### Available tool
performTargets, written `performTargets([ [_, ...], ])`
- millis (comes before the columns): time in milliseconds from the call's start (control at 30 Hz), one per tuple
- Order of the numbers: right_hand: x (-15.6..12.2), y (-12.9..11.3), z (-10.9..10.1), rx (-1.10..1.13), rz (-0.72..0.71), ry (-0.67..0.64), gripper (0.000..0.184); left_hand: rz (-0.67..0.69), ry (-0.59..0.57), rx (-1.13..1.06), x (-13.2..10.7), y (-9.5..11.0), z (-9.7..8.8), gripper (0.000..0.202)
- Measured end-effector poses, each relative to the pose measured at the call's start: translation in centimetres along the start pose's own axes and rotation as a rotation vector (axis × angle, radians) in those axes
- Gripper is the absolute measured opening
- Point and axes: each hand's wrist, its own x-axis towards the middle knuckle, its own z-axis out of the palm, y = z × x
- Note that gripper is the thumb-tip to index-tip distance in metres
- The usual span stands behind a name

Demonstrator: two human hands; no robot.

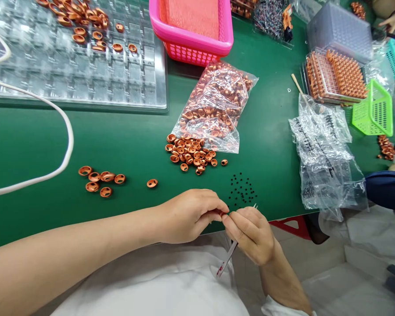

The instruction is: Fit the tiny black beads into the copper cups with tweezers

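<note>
Your left hand (191,215) pinches a small reddish piece (221,213), mostly hidden by fingertips, just below the loose heap of copper-coloured metal rings (192,153). Your right hand (250,235) grips slim metal tweezers (228,256) below-right of that heap, tips hard to make out.

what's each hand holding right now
left hand: closed, pinching a small reddish part, mostly hidden by the fingers
right hand: closed on tweezers
</note>
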Motion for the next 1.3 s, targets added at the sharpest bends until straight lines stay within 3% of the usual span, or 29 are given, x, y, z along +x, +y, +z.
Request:
performTargets([
  [533, 0.4, 0.5, 0.4, 0.083, 0.014, -0.015, 0.039, -0.055, -0.001, -0.028, 0.0, 0.0, 0.1, 0.020],
  [833, 1.3, 0.6, 0.2, 0.010, -0.029, -0.050, 0.030, 0.003, 0.033, -0.012, 0.0, -0.6, 0.5, 0.019],
  [1000, 0.9, 0.8, 0.3, 0.067, 0.027, -0.079, 0.024, -0.078, 0.009, -0.010, 0.2, -0.1, 0.1, 0.019],
  [1100, 0.5, 0.8, 0.6, 0.149, 0.128, -0.034, 0.025, -0.184, -0.003, -0.088, 0.5, 0.4, -0.3, 0.019],
  [1300, 0.3, -0.1, 1.0, 0.250, 0.282, 0.256, 0.031, -0.284, -0.057, -0.328, 0.7, 0.8, -0.8, 0.018],
])
